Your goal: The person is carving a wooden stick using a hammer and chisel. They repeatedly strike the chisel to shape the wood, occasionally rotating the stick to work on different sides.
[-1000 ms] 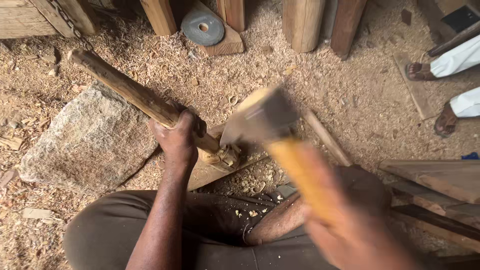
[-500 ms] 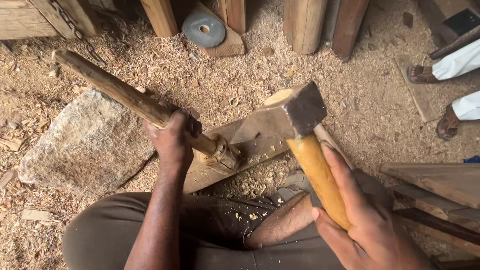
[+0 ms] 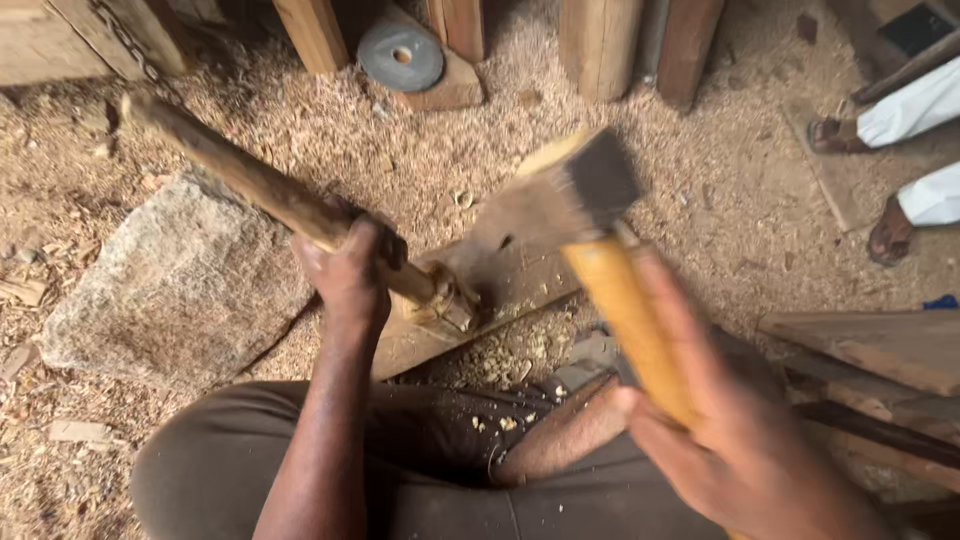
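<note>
Down low, the left hand clenches a long wooden stick running to ten o'clock, its end on a wooden block; the right hand grips a yellow-handled hatchet, blurred, at one o'clock above it.

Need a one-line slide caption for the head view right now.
Left hand grips a wooden pole on a plank; right hand holds an axe above it.

axe handle: yellow-orange | axe head: dark grey | stick: brown | stone: speckled grey | disc: grey | trousers: olive-brown | sawdust floor: tan
</note>
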